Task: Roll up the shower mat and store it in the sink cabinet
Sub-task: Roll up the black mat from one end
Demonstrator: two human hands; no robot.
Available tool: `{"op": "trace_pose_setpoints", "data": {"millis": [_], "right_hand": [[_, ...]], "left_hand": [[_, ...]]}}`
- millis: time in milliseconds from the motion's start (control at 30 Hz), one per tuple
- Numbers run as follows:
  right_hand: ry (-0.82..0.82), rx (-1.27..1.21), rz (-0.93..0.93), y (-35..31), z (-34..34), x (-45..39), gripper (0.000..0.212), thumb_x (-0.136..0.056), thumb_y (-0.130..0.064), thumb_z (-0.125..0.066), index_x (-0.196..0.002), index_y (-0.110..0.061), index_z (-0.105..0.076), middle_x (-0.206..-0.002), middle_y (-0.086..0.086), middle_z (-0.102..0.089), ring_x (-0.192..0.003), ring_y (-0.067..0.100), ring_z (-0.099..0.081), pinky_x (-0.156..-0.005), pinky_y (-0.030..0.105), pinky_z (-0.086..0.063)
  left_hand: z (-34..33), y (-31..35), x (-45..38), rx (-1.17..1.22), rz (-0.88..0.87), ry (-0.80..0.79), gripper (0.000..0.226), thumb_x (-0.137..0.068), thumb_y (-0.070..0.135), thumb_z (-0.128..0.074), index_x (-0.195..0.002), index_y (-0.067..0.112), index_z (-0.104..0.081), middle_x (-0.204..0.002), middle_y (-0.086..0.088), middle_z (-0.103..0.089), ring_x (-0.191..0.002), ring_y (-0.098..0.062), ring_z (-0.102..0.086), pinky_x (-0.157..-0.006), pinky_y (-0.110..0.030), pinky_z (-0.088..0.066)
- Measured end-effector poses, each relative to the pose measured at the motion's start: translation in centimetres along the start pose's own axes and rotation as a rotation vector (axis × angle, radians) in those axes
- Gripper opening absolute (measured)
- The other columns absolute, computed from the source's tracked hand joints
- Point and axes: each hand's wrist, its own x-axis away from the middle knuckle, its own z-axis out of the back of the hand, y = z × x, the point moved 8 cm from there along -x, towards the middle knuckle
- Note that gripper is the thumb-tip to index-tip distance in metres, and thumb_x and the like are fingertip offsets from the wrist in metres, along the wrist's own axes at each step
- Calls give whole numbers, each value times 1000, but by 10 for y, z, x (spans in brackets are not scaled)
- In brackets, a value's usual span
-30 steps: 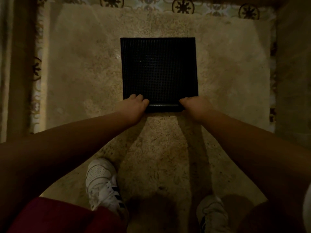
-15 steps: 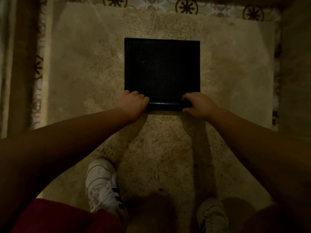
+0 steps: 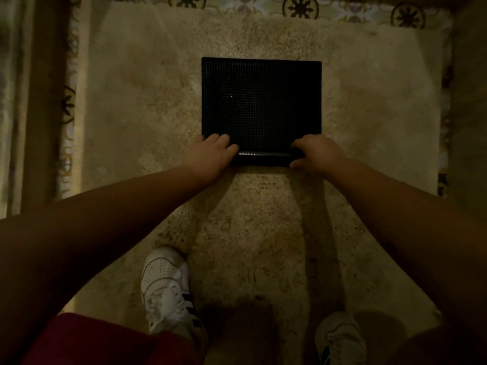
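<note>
A black gridded shower mat [image 3: 261, 101] lies flat on a beige shaggy rug [image 3: 137, 101]. Its near edge is curled into a thin roll [image 3: 263, 158] that runs between my hands. My left hand [image 3: 210, 155] grips the roll's left end, fingers curled over the top. At the right end my right hand [image 3: 317, 154] holds the roll the same way, thumb underneath. The far part of the mat is still unrolled. The sink cabinet is not in view.
Patterned floor tiles [image 3: 297, 6] border the rug at the far side and on the left. A pale curtain or wall [image 3: 15, 101] runs down the left. My two white sneakers [image 3: 166, 288] stand on the rug near the bottom.
Both hands have pushed the rolled edge a little farther away from me, so the roll is slightly thicker and the flat part of the mat shorter.
</note>
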Motion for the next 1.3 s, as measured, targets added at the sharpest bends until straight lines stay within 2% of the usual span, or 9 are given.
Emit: {"op": "trace_pose_setpoints", "data": {"millis": [133, 300, 500, 600, 833, 967, 1067, 1167, 1300], "right_hand": [[-7, -70, -13, 1, 7, -3, 59, -81, -32, -73, -131, -17, -47, -123, 14, -60, -107, 32, -59, -81, 38, -50], [-85, -94, 6, 0, -5, 3, 40, -85, -35, -68, -120, -23, -53, -119, 11, -61, -102, 29, -59, -78, 36, -50], [74, -98, 19, -9, -14, 15, 61, -69, -43, -80, -119, -20, -53, -116, 6, -54, -107, 25, -51, -81, 35, -44], [145, -66, -9, -8, -13, 13, 48, -73, -35, -78, -112, -21, -55, -109, 5, -60, -99, 26, -58, -72, 31, -42], [-114, -176, -29, -1, -24, 7, 51, -76, -33, -79, -122, -19, -62, -120, 8, -62, -108, 26, -58, -78, 28, -43], [-100, -187, 12, -6, -24, 11, 51, -80, -29, -76, -126, -13, -60, -124, 11, -54, -112, 28, -53, -92, 35, -45], [-131, -127, 29, -9, -21, 8, 52, -81, -31, -74, -128, -13, -59, -124, 12, -53, -114, 30, -51, -93, 35, -42], [-177, -64, 45, -12, -18, 4, 54, -81, -33, -74, -130, -16, -59, -129, 12, -56, -117, 30, -52, -92, 34, -43], [-204, -81, 17, -11, -15, 1, 55, -79, -34, -76, -129, -17, -60, -132, 11, -57, -120, 29, -51, -93, 32, -43]], "left_hand": [[3, -6, -11, 39, -3, -57, 40, -91, 19, -52, -130, 15, -49, -119, -10, -54, -107, -31, -53, -84, -43, -47], [4, -12, -15, 140, -83, -104, 40, -90, 27, -56, -128, 14, -55, -119, -9, -62, -104, -31, -53, -84, -40, -49], [3, -12, -18, 118, -90, -130, 30, -89, 27, -56, -115, 14, -58, -111, -8, -64, -100, -30, -54, -80, -40, -51], [4, -14, -24, 137, -76, -158, 29, -87, 31, -59, -111, 16, -59, -108, -8, -65, -100, -30, -56, -78, -39, -52], [-29, -19, -14, 325, 11, -486, 51, -88, 39, -62, -135, 22, -51, -130, -9, -58, -116, -29, -55, -94, -38, -45], [-27, -23, -2, 464, 72, -346, 49, -85, 36, -67, -130, 26, -49, -126, -7, -60, -111, -27, -57, -90, -40, -49], [-21, -12, 5, 360, 3, -211, 48, -87, 31, -64, -132, 22, -49, -127, -8, -55, -114, -29, -50, -90, -43, -48], [-13, 3, 14, 221, -77, -102, 39, -90, 27, -57, -128, 19, -51, -117, -11, -54, -105, -32, -53, -80, -47, -51], [-13, 15, 24, -19, -164, -53, 41, -86, 34, -59, -122, 17, -48, -113, -10, -52, -98, -29, -53, -73, -41, -48]]}}
